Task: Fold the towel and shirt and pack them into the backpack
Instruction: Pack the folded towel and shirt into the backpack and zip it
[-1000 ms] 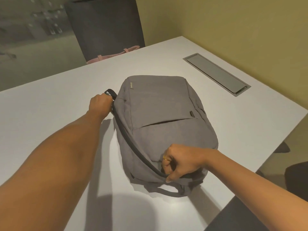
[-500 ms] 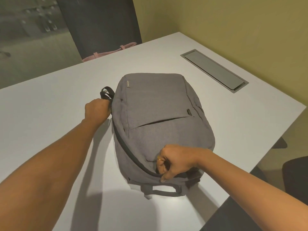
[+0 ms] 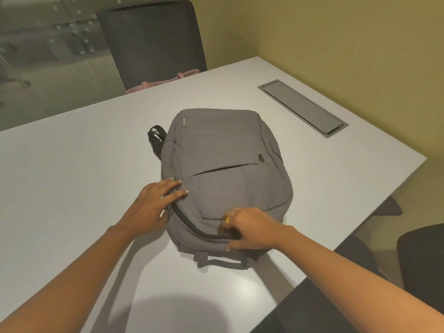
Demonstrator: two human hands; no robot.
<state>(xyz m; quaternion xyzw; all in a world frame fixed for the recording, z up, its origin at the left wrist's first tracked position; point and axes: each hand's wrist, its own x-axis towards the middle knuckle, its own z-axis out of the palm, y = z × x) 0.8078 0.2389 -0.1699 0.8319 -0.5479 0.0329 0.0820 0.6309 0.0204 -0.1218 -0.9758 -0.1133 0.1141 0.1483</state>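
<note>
On my screen the grey backpack (image 3: 225,164) lay flat on the white table (image 3: 72,176), front side up, with its grey carry handle (image 3: 223,260) pointing to the near edge. A black strap loop (image 3: 156,138) came out from under its far left corner. The dark main zipper (image 3: 189,224) ran along the left and near side of the bag.

I saw the left hand (image 3: 153,207) released, with straight fingers (image 3: 175,194) spread flat on the left side of the backpack, just over the zipper line. The right hand (image 3: 252,227), with a gold ring (image 3: 227,221) on it, was at the near end of the zipper. Its fingers were curled and grasped the backpack there, and the thumb pressed down on the side wall. The zipper pull itself was hidden under this hand, so I could not tell if it was held.

Behind the table stood a dark chair (image 3: 153,39) with a pink strap (image 3: 165,80) on the seat. A grey cable hatch (image 3: 302,106) was set in the table top on the right.
</note>
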